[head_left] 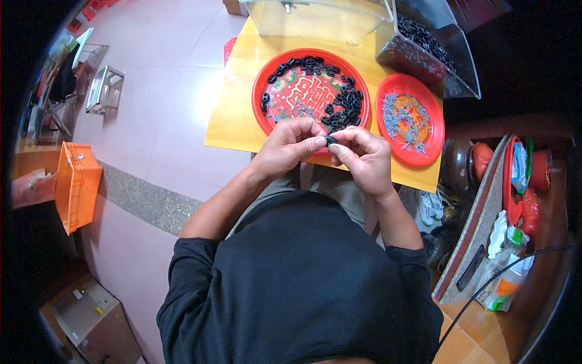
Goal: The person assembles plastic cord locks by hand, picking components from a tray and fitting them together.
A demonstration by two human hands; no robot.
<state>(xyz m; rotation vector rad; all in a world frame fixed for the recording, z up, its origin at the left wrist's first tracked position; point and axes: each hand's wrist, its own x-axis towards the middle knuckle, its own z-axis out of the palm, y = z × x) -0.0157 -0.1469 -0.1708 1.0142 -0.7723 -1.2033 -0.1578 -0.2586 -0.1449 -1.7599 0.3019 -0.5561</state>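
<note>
Between the fingertips of both hands is a small black oval part (330, 140), partly covered by the fingers. My left hand (295, 141) pinches it from one side, and my right hand (362, 153) pinches it from the other. They hold it over the near rim of a large round red tray (262, 79) with a patterned middle. Black oval parts with holes (345, 108) lie along the tray's far, right and left sides. A few small grey pieces (305, 110) lie near its middle. To the right, a smaller red plate (386, 91) bears many small grey metal-looking pieces (400, 118).
The trays stand on a yellow table (233, 115). Behind them are a clear plastic bin (321, 24) and another bin (464, 67) with many black parts. An orange crate (79, 188) and a metal stool (104, 90) stand at left. Bagged goods (500, 285) lie at right beside a black cable (485, 285).
</note>
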